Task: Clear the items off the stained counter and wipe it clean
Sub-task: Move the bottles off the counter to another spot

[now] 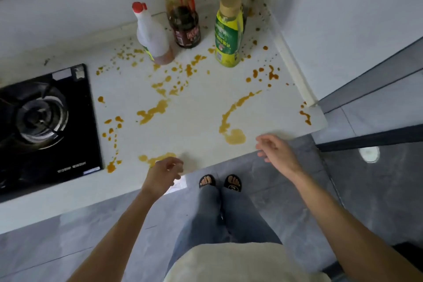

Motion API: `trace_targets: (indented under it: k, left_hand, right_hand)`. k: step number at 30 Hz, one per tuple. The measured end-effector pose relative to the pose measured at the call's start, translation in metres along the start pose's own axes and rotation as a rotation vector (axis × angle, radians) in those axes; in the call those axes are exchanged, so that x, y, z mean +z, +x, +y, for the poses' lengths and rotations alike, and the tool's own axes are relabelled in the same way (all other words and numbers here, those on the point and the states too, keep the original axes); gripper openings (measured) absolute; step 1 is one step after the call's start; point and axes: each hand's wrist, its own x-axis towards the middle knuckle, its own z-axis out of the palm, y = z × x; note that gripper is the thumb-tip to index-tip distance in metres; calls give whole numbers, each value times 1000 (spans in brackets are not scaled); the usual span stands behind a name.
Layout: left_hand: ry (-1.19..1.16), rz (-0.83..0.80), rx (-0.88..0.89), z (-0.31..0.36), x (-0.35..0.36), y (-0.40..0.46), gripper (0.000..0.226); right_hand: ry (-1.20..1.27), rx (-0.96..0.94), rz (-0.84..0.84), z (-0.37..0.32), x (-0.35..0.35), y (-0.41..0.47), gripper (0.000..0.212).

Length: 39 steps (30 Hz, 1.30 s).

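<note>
over the counter (206,107) edge, left hand (163,174) and right hand (275,151) hang loosely curled, holding nothing.

White tabletop (196,107) is carrying orange-brown stains (153,111) throughout; four bottles (184,27) are standing upright, grouped near its back corner.

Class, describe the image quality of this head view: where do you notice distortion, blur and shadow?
Head view: wide-angle bending curves the counter edge; both hands, left hand and right hand, are slightly motion-blurred; soft shadow lies beside the left hand; lighting is even and dim.
</note>
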Motion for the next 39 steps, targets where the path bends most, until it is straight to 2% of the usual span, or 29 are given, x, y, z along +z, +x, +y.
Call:
trace_targets:
  k: [2, 6, 11, 15, 17, 23, 27, 29, 35, 39]
  left_hand:
    - [-74, 54, 44, 32, -15, 22, 15]
    - [-201, 205, 141, 94, -50, 81, 14]
    - [-269, 383, 198, 157, -87, 153, 75]
    - [-320, 437, 230, 187, -98, 200, 108]
    - [-340, 470, 268, 194, -98, 220, 116]
    - [-399, 583, 414, 192, -91, 263, 116]
    - [-431, 646, 433, 190, -88, 278, 109]
    - [-423, 652, 437, 190, -88, 277, 104]
    - [-377, 606, 504, 193, -88, 232, 81]
    - [-287, 540, 538, 182, -80, 178, 72]
  right_hand:
    - [14, -66, 33, -35, 3, 29, 9]
    - [53, -203, 101, -97, 11, 92, 46]
    - [165, -333, 240, -155, 28, 172, 86]
    - [216, -431, 307, -174, 35, 222, 87]
    - [218, -440, 306, -174, 39, 240, 91]
    - [209, -502, 317, -169, 53, 264, 83]
    - [248, -514, 373, -166, 58, 273, 67]
    - [250, -508, 385, -167, 58, 272, 67]
    - [248, -513, 421, -175, 48, 235, 60]
    - [176, -516, 365, -169, 37, 185, 60]
